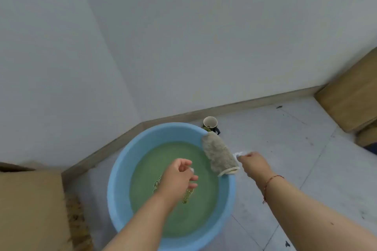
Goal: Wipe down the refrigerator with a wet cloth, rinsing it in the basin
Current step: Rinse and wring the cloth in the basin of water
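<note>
Before you the blue basin (120,169) stands on the tiled floor (285,149), in the corner, and holds greenish water (183,216). A cardboard box (30,210) is at your left, another one (350,98) far right. The grey cloth (219,154) lies draped over the basin's right rim. Your left hand (180,175) hovers over the water, fingers loosely spread and holding nothing. Your right hand (253,162) is just beside the cloth, perhaps pinching something small and white; the blur hides it. A cup (210,122) stands behind the basin.
</note>
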`<state>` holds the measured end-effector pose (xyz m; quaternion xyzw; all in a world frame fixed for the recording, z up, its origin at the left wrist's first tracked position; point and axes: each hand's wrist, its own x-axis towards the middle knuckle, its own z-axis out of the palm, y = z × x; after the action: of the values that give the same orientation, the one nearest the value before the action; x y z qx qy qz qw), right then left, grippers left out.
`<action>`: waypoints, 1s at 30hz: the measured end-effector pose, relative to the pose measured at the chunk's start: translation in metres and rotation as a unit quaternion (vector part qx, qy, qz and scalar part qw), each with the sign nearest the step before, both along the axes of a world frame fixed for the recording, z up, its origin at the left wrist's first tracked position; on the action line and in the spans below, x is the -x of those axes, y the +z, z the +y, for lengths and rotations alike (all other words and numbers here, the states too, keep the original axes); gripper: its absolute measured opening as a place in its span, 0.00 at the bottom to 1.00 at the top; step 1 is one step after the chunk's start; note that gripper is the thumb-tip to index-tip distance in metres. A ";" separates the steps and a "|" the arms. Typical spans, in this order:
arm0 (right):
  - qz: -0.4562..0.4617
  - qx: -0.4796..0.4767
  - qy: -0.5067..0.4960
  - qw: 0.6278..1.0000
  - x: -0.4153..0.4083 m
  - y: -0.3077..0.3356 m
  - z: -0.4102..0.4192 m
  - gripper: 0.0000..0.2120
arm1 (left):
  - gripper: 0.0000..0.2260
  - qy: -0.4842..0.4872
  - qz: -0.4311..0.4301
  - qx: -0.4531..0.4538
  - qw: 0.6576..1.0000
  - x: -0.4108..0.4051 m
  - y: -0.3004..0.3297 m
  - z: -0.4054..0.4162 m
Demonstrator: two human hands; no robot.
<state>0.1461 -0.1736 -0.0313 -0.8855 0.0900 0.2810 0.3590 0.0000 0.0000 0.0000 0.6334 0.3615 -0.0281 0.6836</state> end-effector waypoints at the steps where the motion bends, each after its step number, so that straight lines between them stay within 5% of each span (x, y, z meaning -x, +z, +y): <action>1: 0.029 -0.008 0.003 1.000 -0.003 -0.013 0.001 0.15 | 0.06 0.002 -0.008 0.008 1.000 -0.005 -0.014 -0.001; 4: 0.164 -0.111 -0.069 0.978 -0.011 -0.042 0.009 0.20 | 0.06 0.001 -0.013 0.013 1.000 -0.022 -0.049 0.002; 6: 0.147 -0.192 -0.123 0.963 -0.015 -0.053 0.016 0.14 | 0.07 0.011 -0.028 0.016 0.999 -0.035 -0.070 0.005; 11: -0.245 -0.101 -0.076 0.961 -0.020 -0.043 0.042 0.06 | 0.11 0.039 -0.091 0.081 0.992 -0.053 -0.087 0.011; 14: -0.332 -0.167 0.065 0.926 0.018 -0.017 0.066 0.09 | 0.16 0.067 -0.102 0.195 0.973 -0.046 -0.074 0.010; 18: -0.232 -0.227 0.310 0.894 0.066 -0.014 0.091 0.14 | 0.16 0.063 -0.113 0.293 0.947 -0.024 -0.057 0.025; 22: -0.226 -0.165 0.223 0.934 0.070 -0.033 0.104 0.22 | 0.21 0.111 -0.108 0.237 0.959 -0.003 -0.068 0.039; 24: -0.204 -0.091 0.264 0.938 0.071 -0.042 0.109 0.24 | 0.25 0.094 -0.100 0.240 0.961 0.001 -0.067 0.040; 27: -0.145 -0.090 0.263 0.950 0.066 -0.054 0.108 0.10 | 0.21 0.086 -0.074 0.215 0.970 0.007 -0.067 0.040; 30: -0.002 -0.198 0.114 0.974 0.050 -0.064 0.101 0.04 | 0.13 0.123 -0.037 0.145 0.981 0.011 -0.074 0.048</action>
<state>0.0963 -0.0731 -0.0950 -0.8018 -0.0696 0.3304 0.4931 -0.0111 0.0475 -0.0735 0.4787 0.4033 0.0281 0.7794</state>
